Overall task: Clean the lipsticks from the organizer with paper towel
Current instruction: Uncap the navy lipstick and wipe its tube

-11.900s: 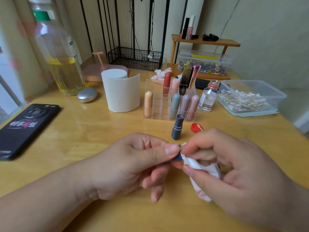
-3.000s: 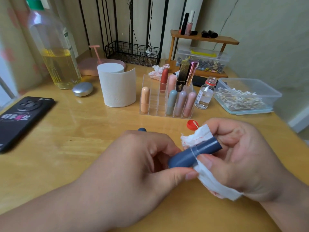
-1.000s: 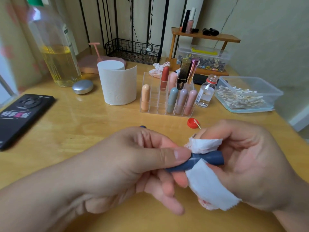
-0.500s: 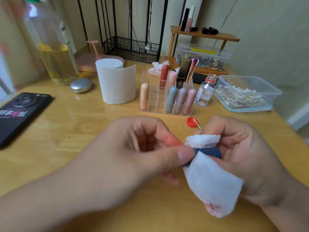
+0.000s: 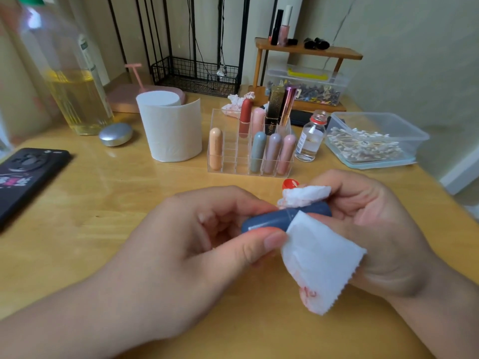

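The lipstick (image 5: 269,221) lies crosswise above the tabletop (image 5: 103,203), in front of the organizer (image 5: 233,164), in the head view. The grip of our left hand (image 5: 197,244) pinches one end, and that of our right hand (image 5: 375,229) curls round the other through the paper towel (image 5: 316,260). We judge it light, stiff and smooth, so apt to slip; best held firmly by the ends.

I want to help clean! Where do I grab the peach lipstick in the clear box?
Pinch the peach lipstick by its rounded upper half, coming down from above. It stands upright, the organizer walls surround its lower part, and the slot beside it is empty.
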### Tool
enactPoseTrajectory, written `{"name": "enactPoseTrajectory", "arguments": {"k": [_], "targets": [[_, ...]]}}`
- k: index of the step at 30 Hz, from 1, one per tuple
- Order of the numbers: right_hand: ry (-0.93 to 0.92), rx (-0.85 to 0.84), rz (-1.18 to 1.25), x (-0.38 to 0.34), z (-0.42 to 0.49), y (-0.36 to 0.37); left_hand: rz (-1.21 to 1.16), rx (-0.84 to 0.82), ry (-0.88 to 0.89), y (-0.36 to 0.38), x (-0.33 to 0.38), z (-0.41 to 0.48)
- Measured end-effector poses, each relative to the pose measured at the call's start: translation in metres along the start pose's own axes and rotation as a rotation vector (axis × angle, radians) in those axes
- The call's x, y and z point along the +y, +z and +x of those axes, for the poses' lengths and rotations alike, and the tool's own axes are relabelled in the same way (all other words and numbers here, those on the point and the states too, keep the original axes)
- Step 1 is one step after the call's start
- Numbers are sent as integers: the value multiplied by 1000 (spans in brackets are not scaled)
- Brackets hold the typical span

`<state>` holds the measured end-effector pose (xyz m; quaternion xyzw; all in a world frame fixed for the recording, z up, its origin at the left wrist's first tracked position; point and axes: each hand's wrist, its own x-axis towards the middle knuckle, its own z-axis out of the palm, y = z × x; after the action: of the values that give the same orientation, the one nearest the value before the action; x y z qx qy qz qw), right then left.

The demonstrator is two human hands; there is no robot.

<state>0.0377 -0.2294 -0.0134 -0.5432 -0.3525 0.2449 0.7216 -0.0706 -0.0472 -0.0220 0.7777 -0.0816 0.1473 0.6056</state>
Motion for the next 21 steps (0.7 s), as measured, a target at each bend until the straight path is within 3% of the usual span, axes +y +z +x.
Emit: {"name": "enactPoseTrajectory", "arguments": {"k": [4, 8, 10, 12, 15, 19, 21], "targets": [[28, -45, 101, -4, 0, 0, -415, -67, -213, 5, -7, 8], [-11, -5, -65, -7, 0, 0, -669, -399, -388, 3, -9, 9], [3, -28, -76, -8, 0, 0, -723, -481, -423, 2, -8, 10], [12, -35, -81, -9, -1, 0, -634, -461, -394, 2, -9, 10], [1, -31, -93, -9, -2, 1, -294, -290, -250, 3, -9, 6], [-41, 37, -175, -8, -1, 3, 376, -73, 129, 4, -5, -2], [-54, 50, -161, -9, -1, 5, 491, -32, 225, 5, -5, -3]]}}
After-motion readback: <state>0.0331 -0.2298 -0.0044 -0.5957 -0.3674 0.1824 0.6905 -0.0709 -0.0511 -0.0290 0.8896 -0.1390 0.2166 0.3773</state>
